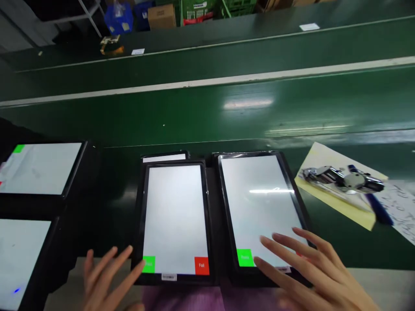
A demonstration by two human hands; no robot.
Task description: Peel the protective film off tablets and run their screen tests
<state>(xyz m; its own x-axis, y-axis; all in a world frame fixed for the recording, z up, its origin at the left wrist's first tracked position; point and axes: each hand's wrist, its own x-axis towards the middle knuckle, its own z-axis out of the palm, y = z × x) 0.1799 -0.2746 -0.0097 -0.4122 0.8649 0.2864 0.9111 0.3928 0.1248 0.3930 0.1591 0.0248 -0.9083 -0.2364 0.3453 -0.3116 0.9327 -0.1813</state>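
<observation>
Two tablets with white screens lie side by side before me, each with a green button and a red one along its lower edge. At the lower left corner of the middle tablet (pixel 177 216), my left hand (pixel 108 278) is open, its index fingertip at the green button (pixel 149 264). My right hand (pixel 311 268) is open over the lower part of the right tablet (pixel 259 207), fingers spread. Its index fingertip is close to that tablet's green button (pixel 245 257); contact is hard to tell. The hand partly covers the red button there.
Another tablet (pixel 164 157) peeks out behind the middle one. At left lie two more lit tablets, an upper one (pixel 45 168) and a lower one (pixel 22 255). A metal tool (pixel 345 179) rests on yellow and white papers (pixel 337 207) at right. Beyond runs a green bench surface (pixel 162 116).
</observation>
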